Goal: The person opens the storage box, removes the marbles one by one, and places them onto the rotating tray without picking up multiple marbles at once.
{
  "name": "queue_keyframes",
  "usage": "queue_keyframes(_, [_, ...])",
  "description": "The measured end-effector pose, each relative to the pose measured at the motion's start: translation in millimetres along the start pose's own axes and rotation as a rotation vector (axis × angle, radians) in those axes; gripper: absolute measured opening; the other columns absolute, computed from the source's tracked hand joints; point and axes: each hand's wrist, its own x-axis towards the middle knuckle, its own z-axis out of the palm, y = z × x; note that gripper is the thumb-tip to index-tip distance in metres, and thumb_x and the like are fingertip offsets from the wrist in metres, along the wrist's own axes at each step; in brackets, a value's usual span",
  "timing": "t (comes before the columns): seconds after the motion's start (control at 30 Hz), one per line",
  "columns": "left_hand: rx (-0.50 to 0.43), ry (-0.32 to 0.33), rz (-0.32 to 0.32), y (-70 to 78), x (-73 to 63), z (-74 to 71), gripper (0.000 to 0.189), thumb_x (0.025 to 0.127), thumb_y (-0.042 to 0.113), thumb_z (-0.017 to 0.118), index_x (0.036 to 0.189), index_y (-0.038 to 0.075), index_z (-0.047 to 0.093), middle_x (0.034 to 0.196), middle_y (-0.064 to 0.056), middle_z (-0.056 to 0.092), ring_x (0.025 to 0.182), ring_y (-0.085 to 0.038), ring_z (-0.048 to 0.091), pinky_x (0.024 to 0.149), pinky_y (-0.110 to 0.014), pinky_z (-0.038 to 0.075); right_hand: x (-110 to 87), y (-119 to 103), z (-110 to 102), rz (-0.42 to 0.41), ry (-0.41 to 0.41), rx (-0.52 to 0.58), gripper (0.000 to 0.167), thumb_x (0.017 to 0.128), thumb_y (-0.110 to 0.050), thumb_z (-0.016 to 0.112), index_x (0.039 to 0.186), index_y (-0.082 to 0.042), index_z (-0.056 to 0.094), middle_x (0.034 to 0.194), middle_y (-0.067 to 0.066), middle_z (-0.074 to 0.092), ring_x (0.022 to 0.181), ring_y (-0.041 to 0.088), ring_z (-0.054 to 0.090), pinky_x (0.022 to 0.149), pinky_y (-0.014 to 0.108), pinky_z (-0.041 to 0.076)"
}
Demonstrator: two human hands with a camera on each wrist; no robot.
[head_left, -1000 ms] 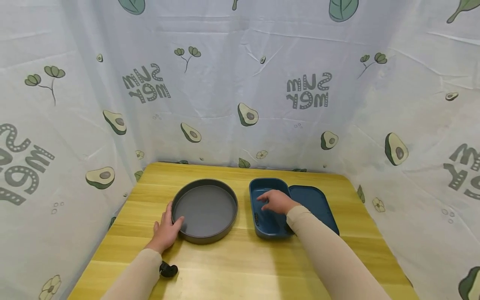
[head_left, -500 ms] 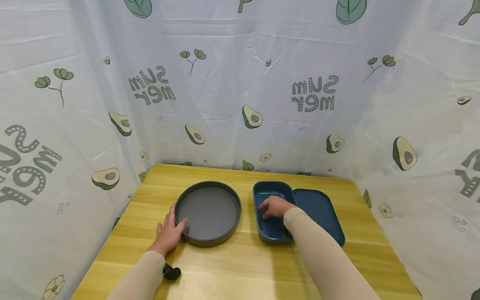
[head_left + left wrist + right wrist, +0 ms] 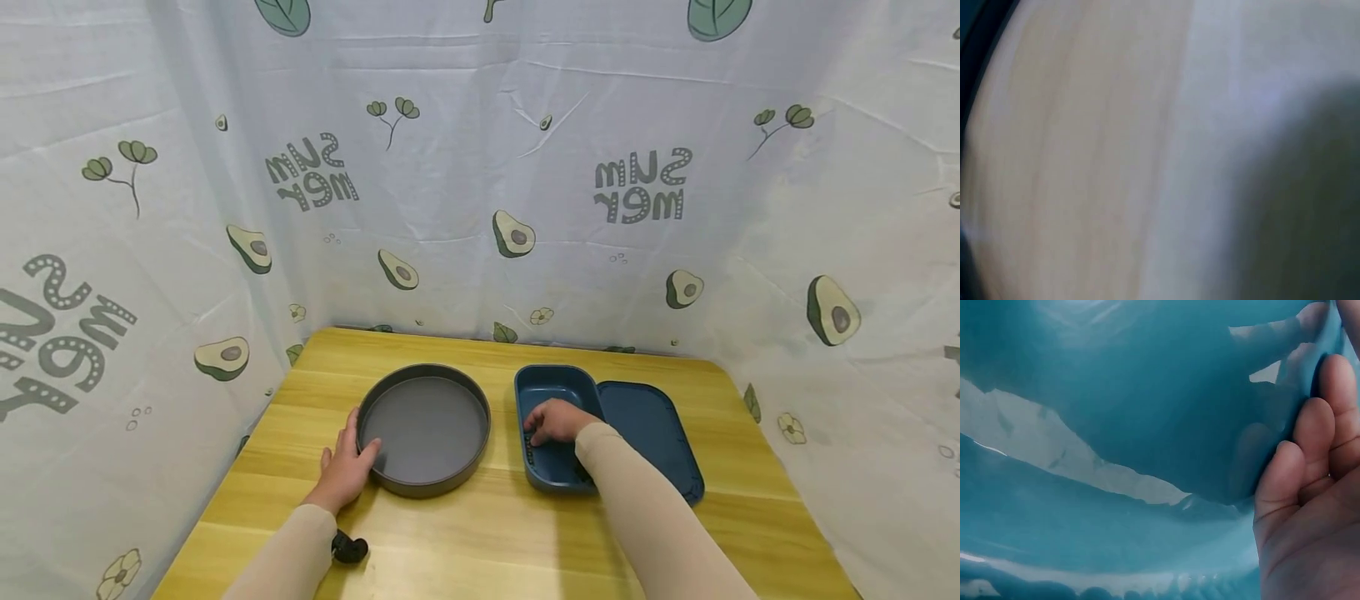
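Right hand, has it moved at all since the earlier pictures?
Yes. Judged against the blue box, the right hand has shifted slightly toward the box's near left corner.

Wooden table (image 3: 465, 546), gray pan (image 3: 423, 429), blue box (image 3: 553, 392), lid (image 3: 647, 429)

A round grey pan (image 3: 423, 429) sits on the wooden table (image 3: 465, 558), the left hand (image 3: 345, 468) touching its left rim. Right of the pan, the right hand (image 3: 557, 421) reaches into a blue box (image 3: 551, 385); farther right lies a blue lid (image 3: 651, 433). A patterned curtain (image 3: 450, 175) hangs behind the pan.
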Motion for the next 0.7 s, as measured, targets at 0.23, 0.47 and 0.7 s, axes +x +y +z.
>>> queue_keyframes(0.23, [0.008, 0.017, 0.003, -0.8, 0.2, 2.0, 0.081, 0.112, 0.044, 0.045, 0.171, 0.019, -0.005, 0.176, -0.025, 0.003, 0.162, -0.05, 0.002, 0.123, -0.071, -0.016, 0.2, 0.9, 3.7, -0.002, 0.023, 0.02, 0.018, 0.086, -0.012, 0.086, 0.103, -0.012, 0.081, 0.097, -0.002, 0.079, 0.089, 0.009, 0.064, 0.09, 0.036, 0.057])
queue_keyframes(0.47, [0.019, 0.038, 0.014, -1.5, 0.4, 4.6, 0.081, 0.112, 0.041, 0.045, 0.171, 0.017, -0.005, 0.177, -0.023, 0.005, 0.162, -0.05, 0.006, 0.123, -0.072, -0.014, 0.2, 0.3, 5.6, -0.008, 0.038, 0.037, 0.013, 0.086, -0.012, 0.086, 0.098, -0.012, 0.081, 0.094, -0.002, 0.078, 0.086, 0.01, 0.062, 0.086, 0.034, 0.056])
queue_keyframes(0.7, [0.019, 0.037, 0.005, 0.5, -1.7, 3.6, 0.081, 0.112, 0.043, 0.046, 0.171, 0.017, -0.005, 0.177, -0.023, 0.005, 0.162, -0.049, 0.003, 0.124, -0.071, -0.016, -0.9, 0.0, 7.7, -0.001, 0.045, 0.058, 0.013, 0.086, -0.011, 0.086, 0.098, -0.012, 0.08, 0.088, -0.003, 0.076, 0.081, 0.01, 0.062, 0.082, 0.032, 0.055])
